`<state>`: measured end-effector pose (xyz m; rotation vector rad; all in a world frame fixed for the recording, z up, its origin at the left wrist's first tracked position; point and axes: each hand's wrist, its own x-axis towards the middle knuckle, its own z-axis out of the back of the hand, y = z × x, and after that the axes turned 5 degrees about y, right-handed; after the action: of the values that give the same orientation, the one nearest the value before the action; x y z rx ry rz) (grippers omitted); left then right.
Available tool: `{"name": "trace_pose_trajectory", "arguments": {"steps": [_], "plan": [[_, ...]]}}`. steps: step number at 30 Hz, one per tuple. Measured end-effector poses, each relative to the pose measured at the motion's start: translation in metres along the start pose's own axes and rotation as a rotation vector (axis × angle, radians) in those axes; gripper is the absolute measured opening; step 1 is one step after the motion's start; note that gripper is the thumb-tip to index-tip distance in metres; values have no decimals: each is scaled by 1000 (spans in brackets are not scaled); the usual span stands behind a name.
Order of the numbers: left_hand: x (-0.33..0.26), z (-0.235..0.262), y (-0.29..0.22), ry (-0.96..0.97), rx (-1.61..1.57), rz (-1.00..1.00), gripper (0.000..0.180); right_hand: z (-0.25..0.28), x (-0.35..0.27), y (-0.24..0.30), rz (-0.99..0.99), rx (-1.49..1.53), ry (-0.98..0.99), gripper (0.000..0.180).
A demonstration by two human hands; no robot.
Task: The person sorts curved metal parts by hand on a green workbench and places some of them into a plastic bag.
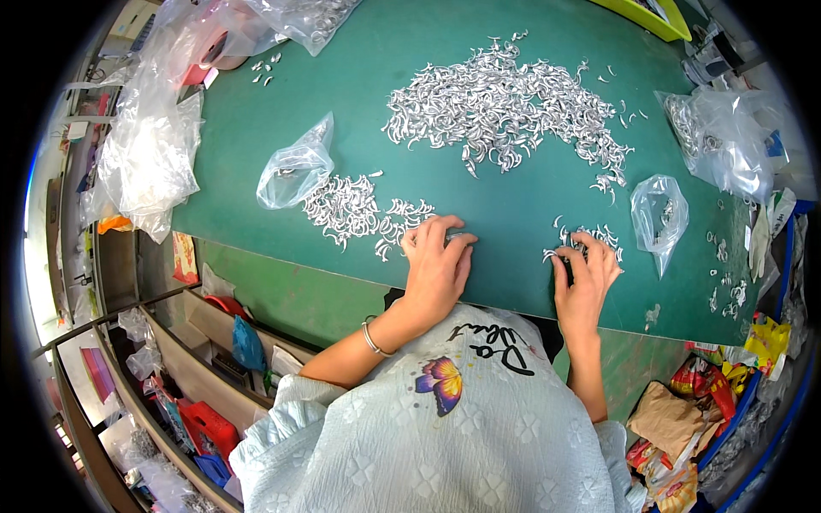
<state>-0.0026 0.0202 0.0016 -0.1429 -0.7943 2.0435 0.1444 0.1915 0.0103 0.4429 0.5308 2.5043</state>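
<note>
A wide heap of small silver curved metal pieces [505,103] spreads over the green table [282,94] beyond my hands. My left hand [438,269] rests with curled fingers at the right end of a smaller pile of the same pieces [342,209]. A glint of metal shows by its fingertips, but what they hold is not clear. With thumb and forefinger bent together, my right hand [586,278] is at a little cluster of pieces [603,232], and a curved piece [548,255] shows at its fingertips. Other fingers partly cover that cluster.
Open clear plastic bags lie beside the left pile [299,167] and right of my right hand [660,218]. Larger filled bags [727,141] sit at the right edge; crumpled plastic [150,162] covers the left corner. A yellow tray [654,17] stands far right. Wooden drawers [205,342] are below left.
</note>
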Motion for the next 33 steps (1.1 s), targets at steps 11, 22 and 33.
{"name": "trace_pose_trajectory", "arguments": {"steps": [11,22,33], "plan": [[1,3,0,-28,24,38,25,2,4,3,-15,-8,-17,13],[-7,10,7,-72,65,97,30,-9,21,36,113,123,13,12],[-10,14,5,-80,-13,48,39,-35,40,60,217,372,105,11]]}}
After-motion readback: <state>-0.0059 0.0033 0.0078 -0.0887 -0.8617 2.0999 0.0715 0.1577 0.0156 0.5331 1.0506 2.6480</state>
